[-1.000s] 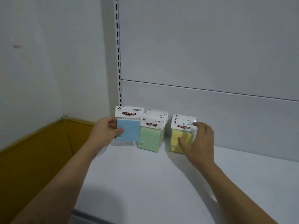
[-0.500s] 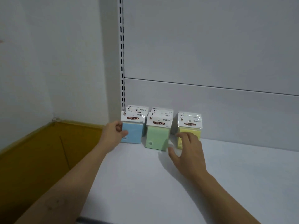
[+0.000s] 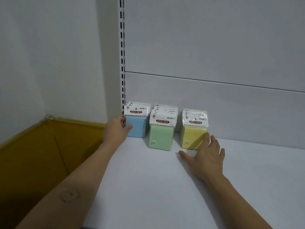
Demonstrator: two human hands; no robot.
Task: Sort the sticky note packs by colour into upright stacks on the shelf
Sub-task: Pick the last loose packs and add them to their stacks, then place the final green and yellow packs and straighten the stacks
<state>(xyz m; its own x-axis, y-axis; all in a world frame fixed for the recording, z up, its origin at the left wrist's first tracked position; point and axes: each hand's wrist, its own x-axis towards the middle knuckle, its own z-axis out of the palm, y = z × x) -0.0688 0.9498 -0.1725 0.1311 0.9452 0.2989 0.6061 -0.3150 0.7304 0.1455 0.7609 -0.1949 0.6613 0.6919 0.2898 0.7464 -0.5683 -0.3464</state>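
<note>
Three upright stacks of sticky note packs stand in a row at the back of the white shelf (image 3: 148, 187), close to the grey back panel (image 3: 214, 47). The blue stack (image 3: 139, 105) is furthest left, just beside the slotted upright rail (image 3: 122, 63). The green stack (image 3: 160, 138) is in the middle and reaches a little further forward than the others. The yellow stack (image 3: 192, 134) is on the right. Narrow gaps separate the three, so none touches its neighbour. Each pack has a white header card printed "STICKY NOTE" (the smaller print under it is too fine to read), and the cards of the packs behind show in steps above the front ones.

The left hand (image 3: 116, 131) grips the front blue pack (image 3: 138, 128) at its left edge. The thumb (image 3: 129, 127) lies across the blue face, and the fingers curl round behind the edge, mostly hidden, so the pack is pinched between them. Its lower edge is at the shelf surface, though I cannot tell whether it rests there.

The right hand (image 3: 206, 156) is palm down just in front of the yellow stack. Its fingers (image 3: 212, 141) are straight and spread, and one fingertip meets the lower right corner of the front yellow pack. The thumb points left, low over the shelf, and the hand holds nothing.

Left of the shelf, a mustard-yellow box (image 3: 41, 154) sits below the pale side wall, and the left forearm reaches over its near corner. A faint round mark (image 3: 69, 195) shows on that forearm.
</note>
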